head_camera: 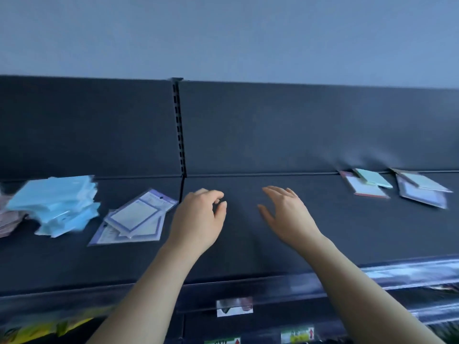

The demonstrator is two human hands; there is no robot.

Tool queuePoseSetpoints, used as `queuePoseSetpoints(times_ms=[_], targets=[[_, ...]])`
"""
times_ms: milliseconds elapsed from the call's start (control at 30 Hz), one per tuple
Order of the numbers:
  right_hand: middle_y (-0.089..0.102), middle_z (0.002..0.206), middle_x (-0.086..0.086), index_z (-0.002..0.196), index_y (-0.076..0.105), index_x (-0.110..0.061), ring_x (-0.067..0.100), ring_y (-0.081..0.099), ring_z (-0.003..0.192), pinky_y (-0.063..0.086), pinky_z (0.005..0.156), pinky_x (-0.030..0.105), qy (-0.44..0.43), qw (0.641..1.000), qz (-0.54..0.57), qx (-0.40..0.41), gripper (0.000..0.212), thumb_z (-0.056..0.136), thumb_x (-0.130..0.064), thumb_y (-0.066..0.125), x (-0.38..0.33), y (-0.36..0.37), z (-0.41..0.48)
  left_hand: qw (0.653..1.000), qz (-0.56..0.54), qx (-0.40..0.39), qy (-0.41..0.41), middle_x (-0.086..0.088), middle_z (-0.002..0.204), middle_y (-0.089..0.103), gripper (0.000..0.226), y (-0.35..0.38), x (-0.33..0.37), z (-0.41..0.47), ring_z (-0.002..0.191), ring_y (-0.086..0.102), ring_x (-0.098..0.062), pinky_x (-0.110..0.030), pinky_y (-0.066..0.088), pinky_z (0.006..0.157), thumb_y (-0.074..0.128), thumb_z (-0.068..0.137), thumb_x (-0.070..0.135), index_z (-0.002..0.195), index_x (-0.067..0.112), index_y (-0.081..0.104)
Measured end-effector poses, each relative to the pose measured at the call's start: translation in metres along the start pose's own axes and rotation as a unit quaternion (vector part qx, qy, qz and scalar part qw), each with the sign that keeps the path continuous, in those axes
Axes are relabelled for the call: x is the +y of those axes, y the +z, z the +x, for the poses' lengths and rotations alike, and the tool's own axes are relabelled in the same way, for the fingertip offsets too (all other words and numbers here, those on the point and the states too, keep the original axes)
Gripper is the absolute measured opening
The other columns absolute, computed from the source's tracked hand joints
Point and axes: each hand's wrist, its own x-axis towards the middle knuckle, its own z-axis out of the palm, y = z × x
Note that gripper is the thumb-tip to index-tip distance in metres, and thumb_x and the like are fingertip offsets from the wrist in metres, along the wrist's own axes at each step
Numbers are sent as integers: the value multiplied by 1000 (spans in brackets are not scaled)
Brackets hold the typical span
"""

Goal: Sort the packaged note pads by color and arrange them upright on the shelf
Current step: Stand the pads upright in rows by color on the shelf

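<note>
Hovering above shelf (248, 247), left hand (198, 217) loosely curled, right hand (289, 216) fingers (274, 192) spread

Single view from a wide-angle camera worn on the head, close to the shelf (248, 244), facing forward and slightly down across its board toward the back panel (273, 130) and wall (223, 33) above.

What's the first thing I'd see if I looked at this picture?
Two bare arms come up from below: the left hand and the right hand hover over the middle of the dark shelf, holding nothing. At the far left sits a messy pile of light blue note pads, with purple-edged packs lying flat beside it. A few more packs lie flat at the back right.
</note>
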Motion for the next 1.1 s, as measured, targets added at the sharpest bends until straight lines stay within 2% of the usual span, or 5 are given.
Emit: queuePoseSetpoints(times_ms=[267,600,733,867,1100], targets=[[47,144,-2,139,47,-17,16,37,136,13,117,35,102,993,-48,33,45,99,-36,45,103,-31,-12,996,-29,-69,42,8,103,62,27,63,74,31,102,53,-15,-30,45,83,51,96,31,118,21,63],[53,120,2,121,55,-16,27,42,124,30,100,41,196,975,-96,37,34,97,-36,43,286,-70,-3,990,-36,-133,25,5,112,62,32,179,182,86,105,55,-17,-31,47,87,50,96,32,124,19,60],[29,153,5,141,38,-16,26,18,143,17,114,44,237,966,-108,2,46,100,-37,37,353,-82,3,986,-16,-161,31,1,123,56,36,224,220,106,108,54,-20,-34,46,90,48,97,33,129,17,56],[15,158,7,151,18,-21,25,7,147,9,117,44,258,960,-102,-35,54,101,-37,32,400,-86,10,980,25,-186,73,3,139,46,37,264,250,122,121,48,-21,-36,41,97,42,99,32,132,17,50],[48,115,5,112,50,-10,29,40,118,33,96,38,199,975,-88,-38,26,96,-28,41,419,-84,11,941,142,-283,116,6,155,22,47,307,271,137,143,17,-19,-47,22,112,29,103,34,149,27,22]])
